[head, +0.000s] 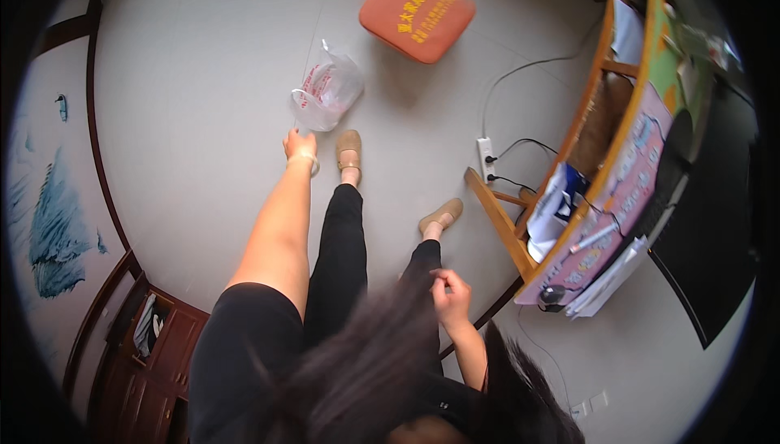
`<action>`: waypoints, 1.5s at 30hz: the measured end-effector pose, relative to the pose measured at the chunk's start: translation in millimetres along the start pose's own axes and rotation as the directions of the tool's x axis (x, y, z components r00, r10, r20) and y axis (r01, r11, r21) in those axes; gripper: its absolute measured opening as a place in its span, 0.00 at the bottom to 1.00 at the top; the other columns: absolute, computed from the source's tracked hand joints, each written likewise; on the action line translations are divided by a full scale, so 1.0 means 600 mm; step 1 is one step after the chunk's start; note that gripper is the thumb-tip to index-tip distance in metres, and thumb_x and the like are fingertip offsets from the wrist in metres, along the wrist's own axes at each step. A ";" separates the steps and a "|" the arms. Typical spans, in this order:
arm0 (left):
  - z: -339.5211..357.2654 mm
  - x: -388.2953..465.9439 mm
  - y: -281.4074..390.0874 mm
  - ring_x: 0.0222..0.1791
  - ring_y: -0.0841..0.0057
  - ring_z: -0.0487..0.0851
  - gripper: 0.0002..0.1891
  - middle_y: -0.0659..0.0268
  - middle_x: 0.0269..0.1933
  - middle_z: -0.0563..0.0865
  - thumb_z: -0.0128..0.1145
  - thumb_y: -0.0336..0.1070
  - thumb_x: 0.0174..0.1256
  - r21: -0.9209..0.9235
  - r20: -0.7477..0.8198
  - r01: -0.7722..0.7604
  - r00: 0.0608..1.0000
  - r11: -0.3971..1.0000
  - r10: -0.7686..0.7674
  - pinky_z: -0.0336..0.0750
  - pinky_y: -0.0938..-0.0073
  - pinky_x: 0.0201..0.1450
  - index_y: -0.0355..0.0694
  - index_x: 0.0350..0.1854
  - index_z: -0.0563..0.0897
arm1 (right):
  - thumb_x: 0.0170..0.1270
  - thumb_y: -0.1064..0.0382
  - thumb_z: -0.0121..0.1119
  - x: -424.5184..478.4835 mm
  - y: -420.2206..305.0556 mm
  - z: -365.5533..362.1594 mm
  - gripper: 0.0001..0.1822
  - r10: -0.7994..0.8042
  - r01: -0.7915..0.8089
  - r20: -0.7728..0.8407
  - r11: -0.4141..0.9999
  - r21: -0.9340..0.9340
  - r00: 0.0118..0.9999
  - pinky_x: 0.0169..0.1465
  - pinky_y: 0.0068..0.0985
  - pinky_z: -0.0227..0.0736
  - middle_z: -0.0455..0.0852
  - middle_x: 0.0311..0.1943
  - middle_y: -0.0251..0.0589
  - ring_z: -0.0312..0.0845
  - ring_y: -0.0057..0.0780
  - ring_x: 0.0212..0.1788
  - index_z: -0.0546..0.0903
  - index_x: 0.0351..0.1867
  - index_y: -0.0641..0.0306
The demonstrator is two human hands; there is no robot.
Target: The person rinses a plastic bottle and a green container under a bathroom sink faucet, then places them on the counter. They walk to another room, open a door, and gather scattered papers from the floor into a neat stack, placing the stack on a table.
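Observation:
My left hand (300, 144) reaches down and forward with its fingers partly curled and a pale bangle (315, 165) at the wrist. Just beyond its fingertips, a translucent plastic bag (332, 90) with red printing rests on the floor. The picture does not settle whether the fingers touch it. Bent at the elbow, my right hand (454, 299) is near my right leg, thumb and fingertips close together. Loose dark hair (372, 346), blurred, hangs beside that hand and hides part of my legs. I cannot see anything held in the right hand.
An orange-red padded stool (417, 11) with yellow writing stands ahead. At right, a wooden desk (600, 191) holds papers and a black monitor (707, 200). A white power strip (485, 160) with cords lies by the desk leg. A dark wood cabinet (164, 346) is at lower left.

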State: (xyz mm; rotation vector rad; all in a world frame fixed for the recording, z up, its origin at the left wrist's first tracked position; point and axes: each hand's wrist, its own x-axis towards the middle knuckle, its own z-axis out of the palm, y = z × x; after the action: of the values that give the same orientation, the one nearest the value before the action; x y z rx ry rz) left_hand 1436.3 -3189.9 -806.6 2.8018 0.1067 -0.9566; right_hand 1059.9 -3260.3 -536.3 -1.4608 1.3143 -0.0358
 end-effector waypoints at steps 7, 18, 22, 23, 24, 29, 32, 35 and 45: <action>0.059 0.261 0.057 0.69 0.67 0.65 0.35 0.59 0.68 0.71 0.63 0.49 0.58 -0.466 0.476 0.142 0.872 0.873 0.112 0.56 0.67 0.71 0.41 0.67 0.70 | 0.62 0.73 0.55 0.051 -0.029 0.155 0.06 0.093 -0.098 0.148 0.995 0.027 0.985 0.29 0.19 0.70 0.81 0.28 0.38 0.75 0.20 0.24 0.80 0.39 0.66; 0.052 0.249 0.004 0.23 0.83 0.69 0.14 0.73 0.25 0.72 0.61 0.38 0.63 -0.863 0.480 0.459 0.875 0.208 0.060 0.70 0.82 0.32 0.36 0.47 0.80 | 0.65 0.69 0.53 0.067 -0.055 0.154 0.05 0.402 -0.405 0.157 0.914 -0.013 0.902 0.31 0.21 0.70 0.79 0.28 0.37 0.74 0.22 0.24 0.79 0.39 0.65; -0.031 0.184 -0.030 0.18 0.82 0.65 0.13 0.72 0.22 0.70 0.61 0.36 0.61 -0.857 0.468 0.470 0.881 0.213 -0.066 0.70 0.79 0.28 0.37 0.45 0.80 | 0.64 0.68 0.52 0.068 -0.085 0.153 0.06 0.221 -0.194 0.199 0.970 -0.148 0.955 0.33 0.23 0.71 0.81 0.30 0.38 0.77 0.25 0.26 0.79 0.39 0.65; -0.054 0.166 -0.040 0.18 0.82 0.65 0.13 0.72 0.23 0.69 0.59 0.37 0.63 -0.846 0.487 0.487 0.872 0.216 -0.058 0.70 0.78 0.30 0.37 0.47 0.79 | 0.64 0.68 0.52 0.063 -0.095 0.150 0.06 0.208 -0.177 0.207 0.972 -0.157 0.956 0.34 0.24 0.72 0.81 0.31 0.39 0.77 0.26 0.27 0.79 0.39 0.65; -0.081 0.151 -0.050 0.19 0.82 0.65 0.14 0.72 0.23 0.69 0.57 0.39 0.64 -0.839 0.500 0.497 0.865 0.222 -0.048 0.70 0.78 0.32 0.37 0.48 0.78 | 0.64 0.68 0.52 0.057 -0.106 0.147 0.07 0.209 -0.177 0.216 0.971 -0.158 0.954 0.34 0.25 0.72 0.81 0.31 0.39 0.77 0.27 0.27 0.79 0.39 0.65; -0.177 0.100 -0.064 0.18 0.82 0.63 0.13 0.73 0.21 0.67 0.59 0.38 0.62 -0.857 0.486 0.478 0.874 0.193 -0.003 0.68 0.80 0.28 0.36 0.44 0.79 | 0.63 0.66 0.53 0.040 -0.142 0.124 0.07 0.090 -0.047 0.193 0.975 -0.215 0.977 0.36 0.27 0.73 0.83 0.33 0.43 0.80 0.33 0.30 0.79 0.40 0.64; -0.244 0.068 -0.053 0.17 0.83 0.61 0.12 0.75 0.20 0.64 0.56 0.40 0.64 -0.877 0.456 0.451 0.890 0.165 -0.010 0.64 0.81 0.25 0.37 0.43 0.79 | 0.62 0.65 0.53 0.031 -0.192 0.104 0.07 0.157 -0.110 0.184 0.964 -0.242 0.970 0.38 0.29 0.74 0.83 0.34 0.43 0.80 0.36 0.33 0.79 0.38 0.64; -0.296 0.064 -0.085 0.16 0.85 0.59 0.12 0.76 0.19 0.62 0.55 0.40 0.64 -0.888 0.435 0.419 0.899 0.188 0.047 0.60 0.82 0.24 0.38 0.44 0.79 | 0.62 0.65 0.52 0.016 -0.224 0.089 0.08 0.104 -0.055 0.170 0.962 -0.268 0.980 0.39 0.31 0.74 0.84 0.34 0.43 0.80 0.38 0.34 0.79 0.38 0.64; -0.458 0.004 -0.208 0.14 0.87 0.57 0.09 0.78 0.18 0.63 0.60 0.38 0.59 -0.903 0.298 0.330 0.942 0.275 -0.153 0.53 0.82 0.18 0.39 0.36 0.80 | 0.61 0.63 0.51 -0.037 -0.256 0.052 0.10 -0.012 0.071 0.168 0.934 -0.349 0.986 0.44 0.34 0.75 0.85 0.36 0.45 0.81 0.42 0.39 0.80 0.39 0.62</action>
State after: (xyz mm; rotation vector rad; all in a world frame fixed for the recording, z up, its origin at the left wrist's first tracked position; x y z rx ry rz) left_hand 1587.4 -3014.7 -612.5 1.5627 0.8253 -0.7502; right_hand 1174.5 -3259.7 -426.8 -1.7552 1.1952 0.3034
